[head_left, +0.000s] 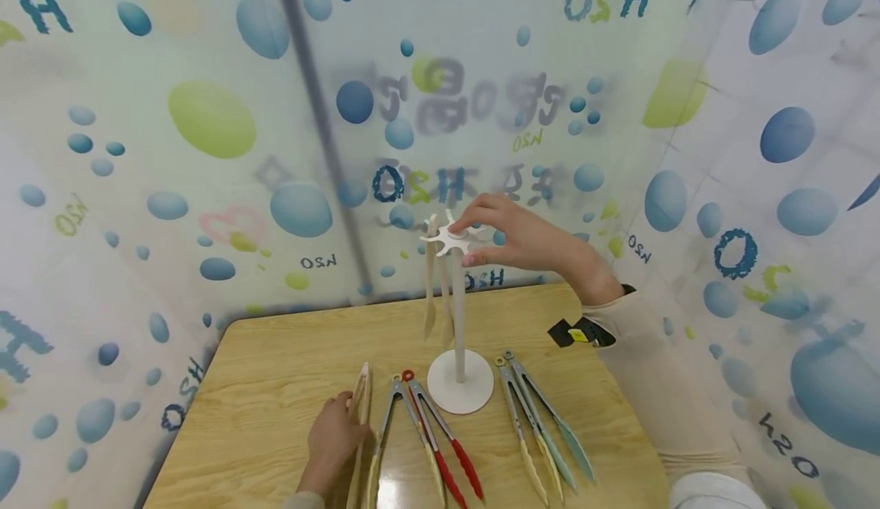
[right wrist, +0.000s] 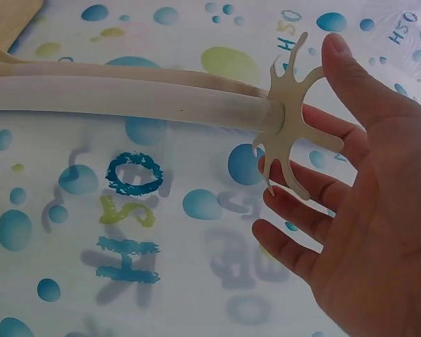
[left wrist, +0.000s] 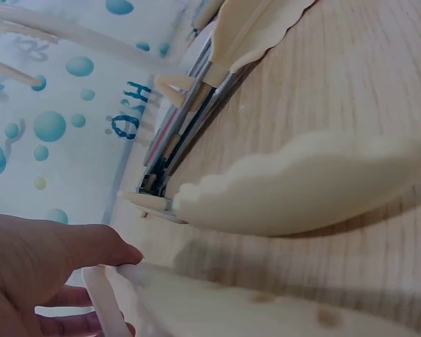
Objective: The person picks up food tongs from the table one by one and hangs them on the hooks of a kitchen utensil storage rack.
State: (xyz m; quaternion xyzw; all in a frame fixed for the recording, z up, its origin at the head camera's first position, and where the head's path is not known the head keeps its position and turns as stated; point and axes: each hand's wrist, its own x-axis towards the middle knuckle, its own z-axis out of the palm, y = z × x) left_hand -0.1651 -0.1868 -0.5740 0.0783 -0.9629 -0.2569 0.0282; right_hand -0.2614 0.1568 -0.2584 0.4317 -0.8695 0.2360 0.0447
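The left hand (head_left: pixel 333 434) pinches the pale tongs (head_left: pixel 358 460) at the near left of the tabletop (head_left: pixel 254 398). The right hand's (head_left: pixel 519 235) fingers spread around the top of the white stand (head_left: pixel 459 325); a sideways push could tip it.

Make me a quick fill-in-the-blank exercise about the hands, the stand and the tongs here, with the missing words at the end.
1. The person's ____ hand holds the pale tongs.
2. The other hand is at the ____ of the white stand.
3. In the head view, left of the round base, yellow-tipped tongs lie beside a pair with ____ tips.
4. Right of that base, another yellow-tipped pair lies beside one with ____ tips.

Missing words: left; top; red; green.
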